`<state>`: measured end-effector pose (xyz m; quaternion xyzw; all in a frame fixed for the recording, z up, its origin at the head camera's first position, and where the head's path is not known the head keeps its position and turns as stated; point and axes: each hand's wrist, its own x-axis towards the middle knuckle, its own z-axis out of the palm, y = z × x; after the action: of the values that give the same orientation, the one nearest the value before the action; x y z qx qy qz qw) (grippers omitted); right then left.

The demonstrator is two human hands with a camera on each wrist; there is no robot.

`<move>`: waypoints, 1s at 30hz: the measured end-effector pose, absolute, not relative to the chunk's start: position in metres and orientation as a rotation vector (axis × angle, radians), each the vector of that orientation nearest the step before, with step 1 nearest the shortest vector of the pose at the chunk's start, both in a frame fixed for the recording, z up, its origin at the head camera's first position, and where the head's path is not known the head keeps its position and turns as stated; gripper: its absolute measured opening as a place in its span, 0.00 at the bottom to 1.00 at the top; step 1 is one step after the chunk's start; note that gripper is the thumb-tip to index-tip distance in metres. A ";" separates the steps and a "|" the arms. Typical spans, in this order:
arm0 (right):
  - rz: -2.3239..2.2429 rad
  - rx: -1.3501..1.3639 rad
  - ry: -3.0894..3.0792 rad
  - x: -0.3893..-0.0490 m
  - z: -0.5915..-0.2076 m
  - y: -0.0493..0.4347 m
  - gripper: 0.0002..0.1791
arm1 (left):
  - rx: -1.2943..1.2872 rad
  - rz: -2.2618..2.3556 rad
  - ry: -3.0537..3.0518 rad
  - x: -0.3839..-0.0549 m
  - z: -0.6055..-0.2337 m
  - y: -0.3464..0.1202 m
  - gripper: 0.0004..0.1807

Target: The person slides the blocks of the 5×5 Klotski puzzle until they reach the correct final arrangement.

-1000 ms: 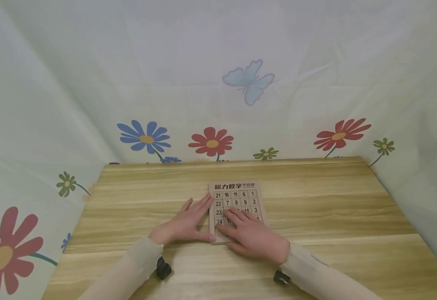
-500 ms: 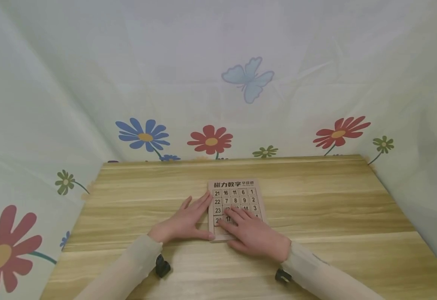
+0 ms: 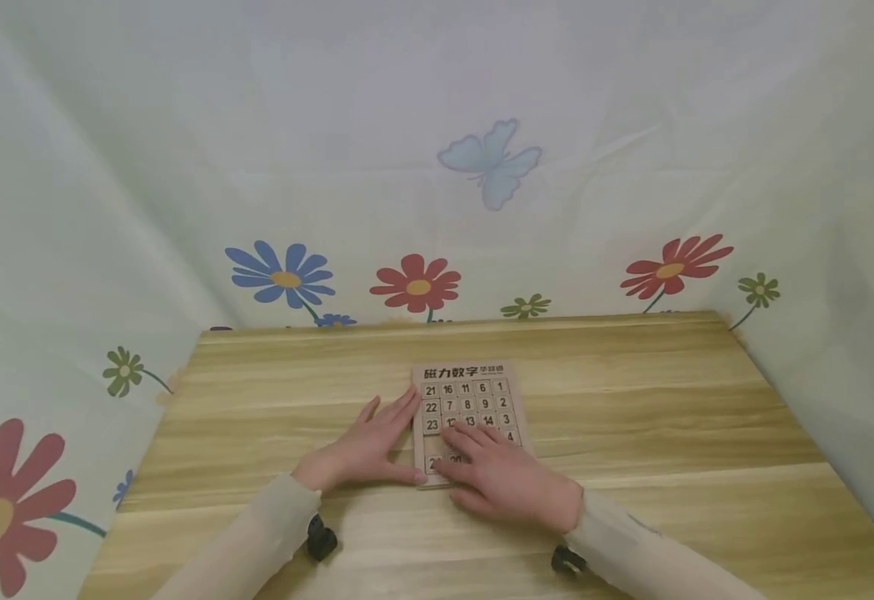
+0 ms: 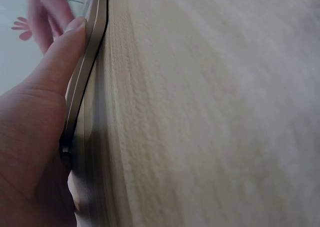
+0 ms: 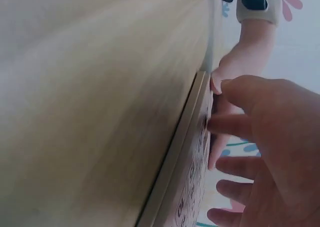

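Observation:
A number sliding puzzle [image 3: 418, 446] with Chinese lettering along its top lies on the table, its numbered tiles set in a frame. At its left side, my left hand [image 3: 362, 447] steadies the frame, fingers straight on the upper left edge and thumb at the lower left corner; the left wrist view shows that thumb [image 4: 60, 57] against the rim. Over the lower right part, my right hand [image 3: 510, 477] reaches across with fingers extended, index fingertip touching the 24 tile [image 3: 432, 463] in the bottom row. A gap shows above that tile. Several tiles are hidden beneath the right hand.
The wood-grain table [image 3: 631, 400] stretches out around the puzzle. A white cloth [image 3: 362, 167] printed with flowers and a butterfly hangs behind and at both sides. Black clips [image 3: 322, 538] sit at both sleeve cuffs.
The 24 tile has slid down from the fourth row into the bottom left cell, with my right index fingertip on it. The gap is now in the fourth row. My left hand stays at the frame.

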<state>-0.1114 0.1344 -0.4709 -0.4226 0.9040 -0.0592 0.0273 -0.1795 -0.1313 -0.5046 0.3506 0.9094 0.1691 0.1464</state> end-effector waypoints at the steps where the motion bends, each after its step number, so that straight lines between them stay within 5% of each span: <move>1: -0.192 -1.284 2.795 -0.114 -0.471 0.133 0.28 | 1.006 0.481 2.623 -0.179 -0.505 -0.132 0.69; 11: -0.168 -1.125 2.847 -0.147 -0.477 0.127 0.31 | 1.002 0.500 2.611 -0.177 -0.502 -0.133 0.69; 30: -0.203 -1.099 2.806 -0.153 -0.468 0.127 0.31 | 1.001 0.499 2.612 -0.178 -0.503 -0.134 0.69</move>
<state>-0.1533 0.1269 -0.4684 -0.3632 0.9273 -0.0670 0.0607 -0.1781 -0.1343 -0.5034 0.3485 0.9089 0.1735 0.1495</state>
